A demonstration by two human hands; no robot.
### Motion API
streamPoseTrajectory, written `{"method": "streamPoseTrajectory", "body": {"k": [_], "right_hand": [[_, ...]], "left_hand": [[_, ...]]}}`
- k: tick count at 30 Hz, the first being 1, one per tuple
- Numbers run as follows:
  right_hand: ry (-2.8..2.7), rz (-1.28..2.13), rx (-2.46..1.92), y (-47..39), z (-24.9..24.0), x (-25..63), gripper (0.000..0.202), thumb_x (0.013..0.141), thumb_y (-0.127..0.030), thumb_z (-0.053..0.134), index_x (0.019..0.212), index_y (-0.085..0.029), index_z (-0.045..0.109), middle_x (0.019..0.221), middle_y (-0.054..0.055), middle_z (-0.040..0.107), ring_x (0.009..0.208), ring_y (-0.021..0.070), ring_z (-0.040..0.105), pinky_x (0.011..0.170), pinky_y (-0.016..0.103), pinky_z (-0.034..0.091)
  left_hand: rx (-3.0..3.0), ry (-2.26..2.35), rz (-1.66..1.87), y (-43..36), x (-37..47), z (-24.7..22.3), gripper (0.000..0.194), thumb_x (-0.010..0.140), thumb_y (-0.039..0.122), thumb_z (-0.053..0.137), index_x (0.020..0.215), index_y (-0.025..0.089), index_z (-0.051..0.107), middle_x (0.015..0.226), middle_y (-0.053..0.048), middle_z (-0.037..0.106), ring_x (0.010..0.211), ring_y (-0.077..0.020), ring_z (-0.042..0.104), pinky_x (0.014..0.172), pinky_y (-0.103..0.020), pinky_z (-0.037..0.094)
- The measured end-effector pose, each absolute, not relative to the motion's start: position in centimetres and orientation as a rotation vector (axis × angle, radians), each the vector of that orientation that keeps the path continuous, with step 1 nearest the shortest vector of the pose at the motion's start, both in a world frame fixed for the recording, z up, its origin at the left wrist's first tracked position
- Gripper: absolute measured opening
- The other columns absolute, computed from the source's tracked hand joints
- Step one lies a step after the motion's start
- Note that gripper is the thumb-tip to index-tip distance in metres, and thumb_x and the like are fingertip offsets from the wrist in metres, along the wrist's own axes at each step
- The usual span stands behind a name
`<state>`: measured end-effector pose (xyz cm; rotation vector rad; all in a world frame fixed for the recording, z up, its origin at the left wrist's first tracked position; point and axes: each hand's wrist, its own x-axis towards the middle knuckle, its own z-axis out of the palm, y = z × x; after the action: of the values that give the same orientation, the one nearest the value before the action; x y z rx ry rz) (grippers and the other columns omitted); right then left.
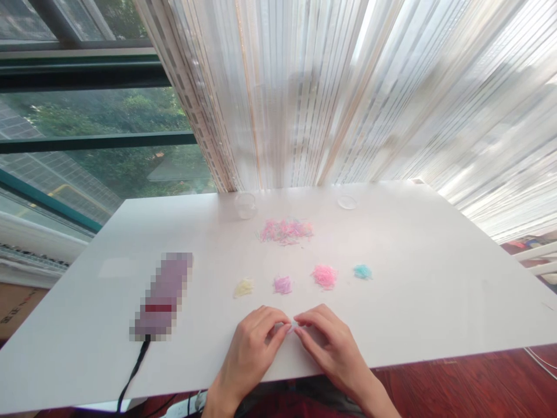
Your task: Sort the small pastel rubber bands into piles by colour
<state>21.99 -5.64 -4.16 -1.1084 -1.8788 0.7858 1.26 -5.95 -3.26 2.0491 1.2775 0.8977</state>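
Note:
My left hand point(256, 342) and my right hand point(329, 337) meet near the table's front edge, thumb and fingertips of each brought together in a pinch. Something tiny and pale shows between the fingertips, too small to name. Just beyond them lie small heaps of short thin strips: a pale yellow heap point(243, 287), a lilac heap point(282, 284), a pink heap point(324, 277) and a turquoise heap point(362, 271). Farther back a larger mixed heap point(286, 230), mostly pink, is spread loosely.
At the table's back edge stand a clear round container point(246, 206) and a flat clear round lid or dish point(347, 201). A blurred-out purple object point(163, 299) with a black cord lies on the left of the white table point(435, 278). Striped curtains point(304, 98) hang behind.

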Motion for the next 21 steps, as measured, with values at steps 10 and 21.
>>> {"method": "streamPoseTrajectory", "body": {"k": [10,21], "right_hand": [[-1.882,0.785,-1.128,-5.68,-4.08,21.94,0.011,0.101,-0.018,0.061,0.097,-0.024,0.07,0.088,0.003,0.07,0.082,0.0185,0.067,0.073,0.028,0.056],[-1.87,0.769,-1.176,-5.59,-3.96,21.65,0.013,0.101,-0.016,0.059,0.095,-0.023,0.068,0.086,0.003,0.069,0.079,0.0185,0.067,0.071,0.028,0.055]], "left_hand": [[2.103,1.271,0.935,-5.91,1.44,-3.38,0.015,0.105,0.024,0.059,0.094,0.021,0.069,0.083,-0.002,0.073,0.068,-0.0165,0.061,0.068,-0.029,0.049],[2.103,1.303,0.949,-5.96,1.5,-3.45,0.011,0.1,0.018,0.062,0.093,0.022,0.07,0.079,-0.001,0.071,0.065,-0.0162,0.06,0.066,-0.028,0.048]]}}
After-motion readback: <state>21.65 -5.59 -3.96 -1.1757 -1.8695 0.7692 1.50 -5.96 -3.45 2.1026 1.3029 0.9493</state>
